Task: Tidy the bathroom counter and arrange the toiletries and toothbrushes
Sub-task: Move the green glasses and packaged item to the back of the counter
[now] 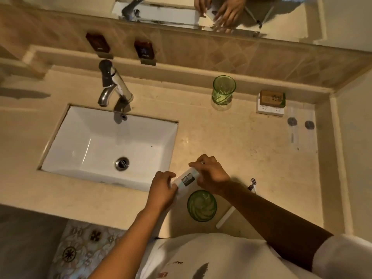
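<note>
We see a small white packet with a dark printed panel and a green band, held tilted above the counter's front edge, just beyond a green ribbed glass standing upright and empty; a second green glass stands upright near the back ledge, well apart; a brown box lies on white packets by the right corner; a white toothbrush lies on the counter right of the near glass, its bristled head dark-patterned.
</note>
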A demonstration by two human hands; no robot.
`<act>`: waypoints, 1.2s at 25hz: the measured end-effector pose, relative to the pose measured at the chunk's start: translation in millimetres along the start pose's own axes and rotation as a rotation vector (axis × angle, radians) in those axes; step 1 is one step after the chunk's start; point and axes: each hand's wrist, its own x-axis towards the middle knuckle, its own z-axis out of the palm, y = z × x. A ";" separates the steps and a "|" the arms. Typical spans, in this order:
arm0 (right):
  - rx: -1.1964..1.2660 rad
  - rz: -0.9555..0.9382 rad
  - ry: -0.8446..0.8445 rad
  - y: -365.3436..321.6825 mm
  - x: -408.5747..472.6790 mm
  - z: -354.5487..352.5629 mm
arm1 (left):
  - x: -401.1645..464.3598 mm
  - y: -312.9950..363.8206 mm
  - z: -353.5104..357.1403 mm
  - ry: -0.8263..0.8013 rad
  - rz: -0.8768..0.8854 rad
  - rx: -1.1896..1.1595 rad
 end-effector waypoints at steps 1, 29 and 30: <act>-0.036 -0.018 -0.021 -0.1 -0.8 -1.0 | -1.7 -0.3 2.8 0.003 0.007 0.016; 0.526 0.654 0.429 81.7 -9.7 -32.8 | 115.2 137.3 47.8 -0.217 0.130 -0.122; 0.552 0.664 0.450 79.4 -8.3 -34.0 | 117.0 140.6 51.7 -0.227 0.124 -0.115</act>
